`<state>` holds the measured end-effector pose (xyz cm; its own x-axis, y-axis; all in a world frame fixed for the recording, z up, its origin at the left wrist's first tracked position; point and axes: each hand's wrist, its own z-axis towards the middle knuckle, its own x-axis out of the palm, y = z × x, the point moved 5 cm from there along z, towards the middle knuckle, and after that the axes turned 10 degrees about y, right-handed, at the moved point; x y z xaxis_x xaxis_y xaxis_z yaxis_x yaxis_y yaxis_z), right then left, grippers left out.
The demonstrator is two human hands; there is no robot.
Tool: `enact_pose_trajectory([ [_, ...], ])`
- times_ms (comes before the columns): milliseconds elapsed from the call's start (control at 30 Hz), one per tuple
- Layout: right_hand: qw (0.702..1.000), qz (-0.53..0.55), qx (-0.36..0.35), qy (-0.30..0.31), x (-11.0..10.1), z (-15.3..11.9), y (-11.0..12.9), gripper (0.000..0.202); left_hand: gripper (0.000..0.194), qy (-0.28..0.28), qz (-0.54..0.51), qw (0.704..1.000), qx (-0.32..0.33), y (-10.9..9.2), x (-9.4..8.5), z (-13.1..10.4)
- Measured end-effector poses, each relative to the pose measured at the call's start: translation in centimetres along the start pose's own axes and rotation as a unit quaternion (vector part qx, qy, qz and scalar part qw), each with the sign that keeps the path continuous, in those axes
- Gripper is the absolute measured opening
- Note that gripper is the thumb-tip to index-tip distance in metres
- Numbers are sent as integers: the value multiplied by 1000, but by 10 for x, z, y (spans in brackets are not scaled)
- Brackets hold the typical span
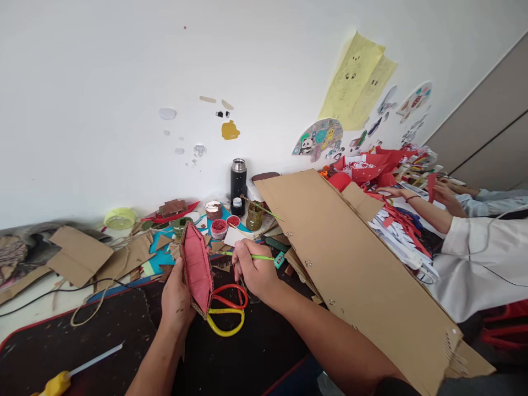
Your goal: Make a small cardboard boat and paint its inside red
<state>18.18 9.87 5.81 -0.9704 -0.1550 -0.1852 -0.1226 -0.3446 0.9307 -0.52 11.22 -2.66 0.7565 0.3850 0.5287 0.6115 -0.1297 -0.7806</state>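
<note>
My left hand (pixel 177 297) is wrapped round a small boat-shaped cardboard piece (pixel 197 267), held upright with its pink inner side showing. To its right, my right hand (pixel 256 270) is closed in a pinch on a thin green paintbrush (pixel 259 257), whose tip points left toward the cardboard piece without clearly touching it. Scissors (pixel 226 323) with one red and one yellow handle lie on the dark mat just below, between my hands. Behind them are open red paint jars (pixel 219 227) and a murky jar (pixel 254 218) with a brush across its top.
A large cardboard sheet (pixel 355 275) slants across the right side. Beyond it are another person's hands and sleeve (pixel 462 258) among red and white paper. A black bottle (pixel 238 181) stands by the wall; cardboard scraps (pixel 80 256) and a yellow glue gun (pixel 58 383) are at left.
</note>
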Motion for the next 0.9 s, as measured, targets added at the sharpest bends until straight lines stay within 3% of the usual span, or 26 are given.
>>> enact_pose_trajectory([
  [133,1000,-5,10,22,2,-3,2,62,28,-54,-9,998,-22,-6,2,-7],
  [333,1000,21,16,-5,-3,1,-2,61,28,-40,-27,999,-22,-11,12,-12],
  [500,1000,2,11,29,2,-3,-3,62,25,-93,14,995,-26,-15,10,-17],
  [633,999,14,32,33,-2,-5,-8,63,26,-104,22,994,-9,-15,5,-13],
  [767,999,18,45,-8,-19,10,-11,66,28,-86,17,996,18,-11,-1,-6],
  [900,999,-44,29,-6,-32,39,-11,58,29,-75,13,997,6,-5,-6,-2],
])
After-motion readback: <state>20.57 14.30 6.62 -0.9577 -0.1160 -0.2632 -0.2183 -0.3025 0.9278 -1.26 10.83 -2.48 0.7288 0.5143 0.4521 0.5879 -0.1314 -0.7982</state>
